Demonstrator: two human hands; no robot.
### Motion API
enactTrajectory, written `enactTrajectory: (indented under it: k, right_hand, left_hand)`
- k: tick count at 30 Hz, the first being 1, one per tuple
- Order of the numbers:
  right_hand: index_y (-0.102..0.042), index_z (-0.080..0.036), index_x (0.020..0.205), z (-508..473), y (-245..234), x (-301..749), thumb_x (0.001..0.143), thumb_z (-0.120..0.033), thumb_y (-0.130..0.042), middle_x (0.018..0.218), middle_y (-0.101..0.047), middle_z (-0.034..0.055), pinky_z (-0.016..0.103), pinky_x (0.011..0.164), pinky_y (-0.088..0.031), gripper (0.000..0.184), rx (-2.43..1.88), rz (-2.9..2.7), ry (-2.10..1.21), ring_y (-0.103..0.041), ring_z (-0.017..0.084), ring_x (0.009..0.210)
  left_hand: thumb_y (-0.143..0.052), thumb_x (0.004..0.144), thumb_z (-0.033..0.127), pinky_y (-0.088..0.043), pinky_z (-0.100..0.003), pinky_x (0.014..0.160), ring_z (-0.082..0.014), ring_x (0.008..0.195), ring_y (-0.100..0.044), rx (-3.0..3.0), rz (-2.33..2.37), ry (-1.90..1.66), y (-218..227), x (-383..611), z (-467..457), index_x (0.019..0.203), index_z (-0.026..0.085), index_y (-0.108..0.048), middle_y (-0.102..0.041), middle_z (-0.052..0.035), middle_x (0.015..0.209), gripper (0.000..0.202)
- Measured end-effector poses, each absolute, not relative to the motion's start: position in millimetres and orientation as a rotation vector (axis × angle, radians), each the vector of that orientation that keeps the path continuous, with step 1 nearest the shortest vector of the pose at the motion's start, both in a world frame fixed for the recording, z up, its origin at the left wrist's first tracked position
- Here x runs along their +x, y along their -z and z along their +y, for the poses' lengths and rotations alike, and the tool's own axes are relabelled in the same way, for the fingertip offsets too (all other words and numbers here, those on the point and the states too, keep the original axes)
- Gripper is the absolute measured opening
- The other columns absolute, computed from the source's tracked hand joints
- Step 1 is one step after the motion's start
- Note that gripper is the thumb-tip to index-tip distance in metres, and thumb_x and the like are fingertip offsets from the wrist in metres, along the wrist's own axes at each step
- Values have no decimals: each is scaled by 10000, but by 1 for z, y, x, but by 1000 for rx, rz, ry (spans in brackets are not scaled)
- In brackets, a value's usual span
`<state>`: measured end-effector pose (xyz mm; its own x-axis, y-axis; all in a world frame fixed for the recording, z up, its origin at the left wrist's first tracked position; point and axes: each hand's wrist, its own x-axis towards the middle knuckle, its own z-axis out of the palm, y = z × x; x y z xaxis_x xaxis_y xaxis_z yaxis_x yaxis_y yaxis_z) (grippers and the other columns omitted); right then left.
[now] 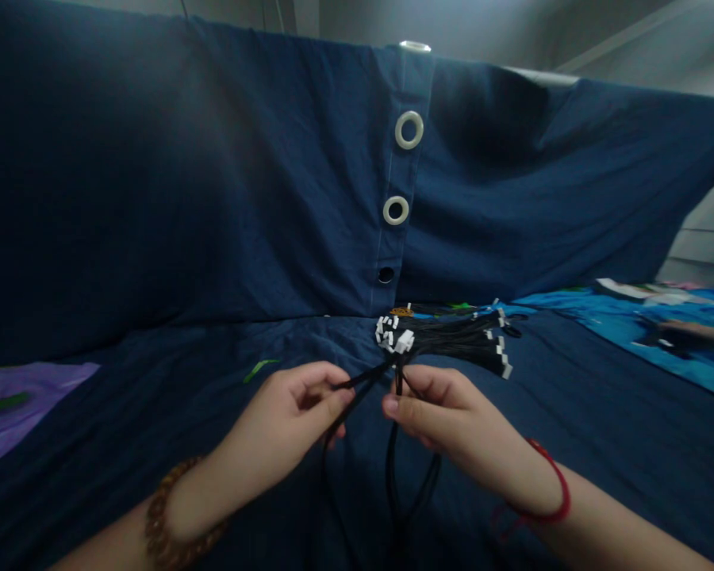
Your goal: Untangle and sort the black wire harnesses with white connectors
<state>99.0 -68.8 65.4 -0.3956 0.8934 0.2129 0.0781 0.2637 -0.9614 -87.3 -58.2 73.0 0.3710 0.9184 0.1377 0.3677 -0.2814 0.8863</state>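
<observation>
Several thin black cables (391, 464) run through both hands and hang down in loops toward me. White connectors (404, 342) sit at their upper ends, in front of a pile. My left hand (301, 408) pinches one cable strand between thumb and forefinger, left of the connectors. Close by on the right, my right hand (449, 408) grips other strands between thumb and fingers. Just beyond my hands lies a bundle of black cables (452, 337) with white ends on both sides, resting on the dark blue cloth (202, 396). The lower ends of the held strands fade into shadow.
A blue curtain with rings (409, 130) hangs across the back. Left are a green strip (259, 369) and a purple cloth (36, 404). On the right, another person's hand (699, 331) is over a bright blue cloth (600, 321) with dark items.
</observation>
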Motion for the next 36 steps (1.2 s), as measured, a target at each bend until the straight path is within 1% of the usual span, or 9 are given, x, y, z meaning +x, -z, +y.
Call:
enactTrajectory:
  k: [4, 6, 12, 16, 21, 25, 28, 31, 36]
  right_hand:
    - [-421, -165, 548, -71, -67, 99, 759, -405, -589, 461, -377, -64, 200, 394, -201, 361, -901, -1683, -1296, -294, 43, 417]
    - [-409, -168, 542, -71, -67, 98, 762, -396, -585, 448, -379, -66, 195, 383, -191, 362, -904, -1660, -1318, -287, 39, 403]
    - [-445, -160, 573, -71, -68, 94, 745, -360, -598, 419, -395, -71, 179, 360, -177, 305, -862, -1608, -1414, -292, 31, 375]
    - [-500, -138, 667, -74, -68, 93, 736, -337, -607, 465, -432, -60, 162, 358, -179, 236, -797, -1579, -1482, -310, 29, 398]
    - [-441, -166, 917, -80, -68, 91, 746, -253, -518, 495, -477, -69, 141, 325, -151, 207, -714, -1450, -1603, -249, 24, 347]
    - [-428, -157, 940, -86, -70, 89, 744, -200, -473, 481, -480, -65, 125, 308, -135, 206, -664, -1396, -1723, -215, 15, 325]
    - [-448, -156, 881, -90, -71, 89, 754, -207, -496, 469, -467, -67, 119, 301, -131, 145, -627, -1388, -1775, -212, 7, 318]
    - [-451, -158, 872, -91, -73, 88, 770, -224, -514, 468, -467, -66, 116, 299, -137, 137, -597, -1387, -1810, -214, 3, 314]
    - [-457, -163, 1008, -91, -72, 87, 799, -210, -487, 480, -459, -66, 123, 309, -142, 217, -543, -1349, -1877, -213, 15, 334]
  left_hand:
    - [-547, 787, 295, -405, -266, 691, -186, 756, -579, 2411, 1315, -1188, -81, -100, -56, 849, 201, -652, -649, -27, 784, 154]
    - [-543, 790, 293, -382, -262, 718, -181, 775, -557, 2554, 1322, -1174, -87, -104, -60, 837, 207, -657, -633, -20, 786, 150]
    - [-461, 817, 406, -300, -194, 444, -94, 483, -429, 2079, 1116, -467, -90, -93, -81, 677, 185, -576, -472, 52, 521, 286]
    - [-407, 843, 383, -306, -182, 413, -79, 439, -421, 1935, 1089, -543, -74, -79, -82, 731, 165, -558, -478, 54, 534, 288]
    - [-445, 844, 260, -367, -195, 523, -96, 558, -503, 2196, 1085, -845, -63, -76, -79, 687, 165, -578, -543, 30, 601, 227]
    - [-484, 821, 171, -405, -217, 691, -122, 738, -543, 2234, 969, -989, -62, -76, -76, 715, 172, -615, -601, 4, 757, 168]
    - [-480, 834, 195, -408, -244, 803, -136, 830, -555, 1984, 819, -957, -59, -72, -73, 847, 177, -622, -630, -10, 864, 145]
    - [-442, 862, 245, -389, -263, 886, -138, 916, -557, 1662, 656, -859, -53, -67, -71, 1060, 194, -557, -634, -19, 994, 234]
    - [-428, 875, 280, -320, -272, 976, -144, 1066, -497, 1466, 581, -845, -43, -64, -75, 1167, 211, -492, -572, -29, 1157, 306]
